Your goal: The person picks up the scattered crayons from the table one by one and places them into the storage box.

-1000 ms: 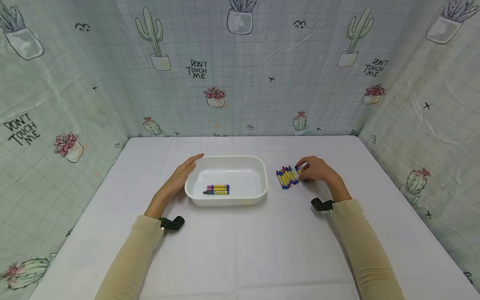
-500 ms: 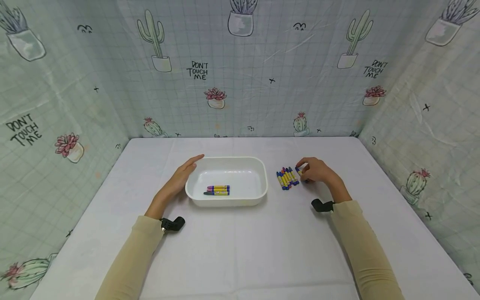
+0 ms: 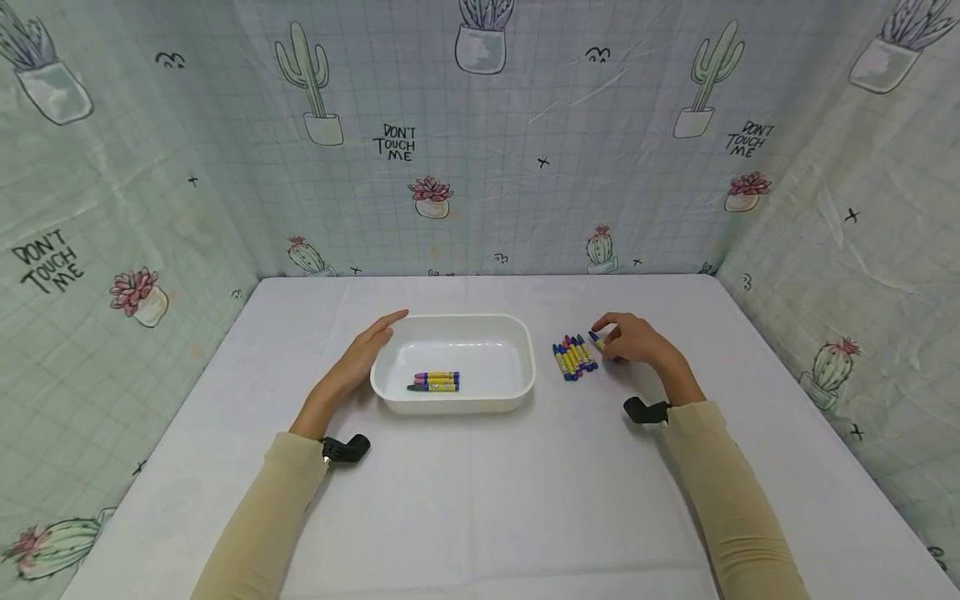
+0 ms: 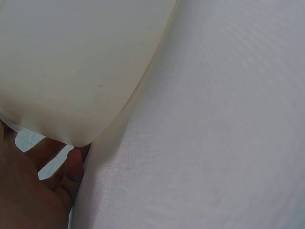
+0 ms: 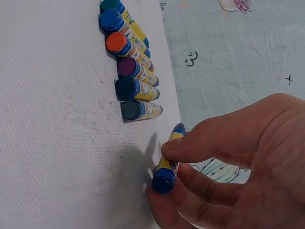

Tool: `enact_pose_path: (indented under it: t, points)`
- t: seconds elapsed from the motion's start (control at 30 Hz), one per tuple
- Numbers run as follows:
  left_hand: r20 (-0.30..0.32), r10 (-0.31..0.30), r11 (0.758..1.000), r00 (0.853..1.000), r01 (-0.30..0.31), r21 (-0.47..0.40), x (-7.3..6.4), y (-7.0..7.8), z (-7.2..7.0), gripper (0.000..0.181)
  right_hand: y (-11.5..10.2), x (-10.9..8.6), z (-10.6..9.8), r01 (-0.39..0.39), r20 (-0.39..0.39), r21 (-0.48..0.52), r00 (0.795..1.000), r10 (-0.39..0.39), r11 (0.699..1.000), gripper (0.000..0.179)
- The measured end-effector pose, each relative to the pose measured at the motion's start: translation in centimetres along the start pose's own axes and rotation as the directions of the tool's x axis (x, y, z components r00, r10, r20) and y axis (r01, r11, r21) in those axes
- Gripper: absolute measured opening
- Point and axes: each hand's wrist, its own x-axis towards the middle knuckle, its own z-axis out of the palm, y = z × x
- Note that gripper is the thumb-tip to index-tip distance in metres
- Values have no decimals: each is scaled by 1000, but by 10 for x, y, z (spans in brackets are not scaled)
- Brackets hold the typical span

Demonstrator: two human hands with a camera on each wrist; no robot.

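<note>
The person's left hand (image 3: 358,357) rests along the left end of a white tray (image 3: 465,405), its fingers reaching along the rim. In the left wrist view the fingers touch the tray's outer wall from below. Three crayons (image 3: 437,387) lie side by side inside the tray, toward its front left; a pinkish one and a dark one show. To the right, the right hand (image 3: 636,340) pinches a blue crayon (image 5: 164,181) between thumb and fingers. Beside that hand, several crayons (image 3: 573,358) lie in a slanted row, with teal, blue, orange, purple and dark ends in the right wrist view.
A white cloth (image 3: 465,500) covers the table. Cactus-printed fabric (image 3: 525,167) hangs behind it and at both sides. Black wrist cameras (image 3: 347,448) sit at both sleeve cuffs.
The right hand holds the blue crayon throughout; the crayon has shifted slightly and more of it shows beneath the fingers. The left hand and the tray stay put.
</note>
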Motion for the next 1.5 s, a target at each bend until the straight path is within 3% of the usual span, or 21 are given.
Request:
enact_pose_path:
  t: [1.17, 1.5]
  points:
    - [-3, -4, 1000, 1000, 4, -12, 0, -2, 0, 49, -19, -11, -4, 38, -29, -1, 999, -38, 999, 54]
    - [-12, -7, 1000, 1000, 7, 3, 1, -2, 0, 49, -24, -12, -4, 107, -43, 8, 993, -107, 994, 54]
